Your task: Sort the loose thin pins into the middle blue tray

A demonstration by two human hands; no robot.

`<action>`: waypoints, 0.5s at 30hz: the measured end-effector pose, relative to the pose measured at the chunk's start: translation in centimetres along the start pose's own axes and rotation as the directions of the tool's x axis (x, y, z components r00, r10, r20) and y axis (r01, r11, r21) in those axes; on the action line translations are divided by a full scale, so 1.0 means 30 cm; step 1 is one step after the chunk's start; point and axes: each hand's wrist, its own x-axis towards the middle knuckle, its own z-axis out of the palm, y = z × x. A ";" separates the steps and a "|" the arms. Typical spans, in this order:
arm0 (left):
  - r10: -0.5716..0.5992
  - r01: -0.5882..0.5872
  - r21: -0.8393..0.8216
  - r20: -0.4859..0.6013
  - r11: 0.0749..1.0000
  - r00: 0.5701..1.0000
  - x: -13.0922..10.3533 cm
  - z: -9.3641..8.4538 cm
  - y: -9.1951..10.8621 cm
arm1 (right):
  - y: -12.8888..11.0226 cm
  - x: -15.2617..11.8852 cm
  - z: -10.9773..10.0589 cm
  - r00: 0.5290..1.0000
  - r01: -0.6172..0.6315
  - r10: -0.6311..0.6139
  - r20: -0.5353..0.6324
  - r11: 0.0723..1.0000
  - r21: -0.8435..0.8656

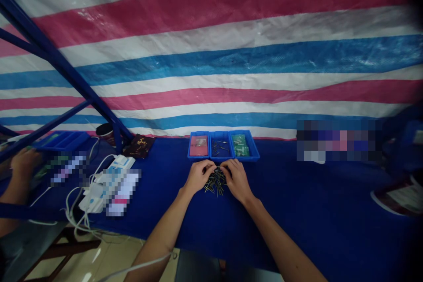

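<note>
Left hand (197, 176) and right hand (235, 177) close together, fingers curled over pile of metal pins (217, 185); can't tell what either grips. Pile on desk (280, 211), just this side of blue tray (254, 149). Light fingertip pinch, pile kept together, probably works best.

The forearms (164, 233) are bare, the legwear (196, 268) greyish blue.
</note>
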 end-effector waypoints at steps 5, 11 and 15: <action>-0.006 0.006 0.006 0.006 1.000 1.000 0.000 -0.001 0.003 | -0.003 0.001 -0.001 1.000 0.002 -0.002 0.003 1.000 -0.011; -0.019 0.019 0.001 0.005 1.000 1.000 0.001 -0.003 0.005 | -0.003 0.000 -0.002 1.000 -0.016 0.016 -0.009 1.000 -0.006; -0.023 0.023 -0.003 0.003 1.000 1.000 0.001 -0.006 0.009 | -0.001 -0.002 0.000 1.000 -0.015 0.015 -0.003 0.998 0.057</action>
